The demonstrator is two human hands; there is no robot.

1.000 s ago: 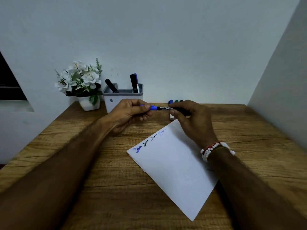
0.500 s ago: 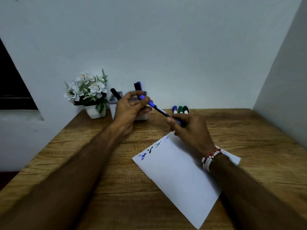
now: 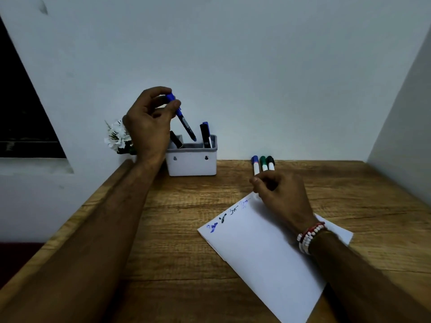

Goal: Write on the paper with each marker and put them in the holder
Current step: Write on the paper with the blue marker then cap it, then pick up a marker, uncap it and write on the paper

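Left hand (image 3: 149, 120) pinching blue marker (image 3: 184, 122), tip over holder (image 3: 192, 163). Right hand (image 3: 277, 194) curled on paper (image 3: 263, 250), apparently empty.

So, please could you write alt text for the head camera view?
The left hand lowers a blue marker into a grey holder on a wooden table. The right hand rests on paper near three markers.

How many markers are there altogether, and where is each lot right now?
Blue-capped marker held in the left hand: 1
Dark markers standing in the grey plastic holder: 2
Blue, green and black capped markers lying on the wooden table: 3
Total: 6
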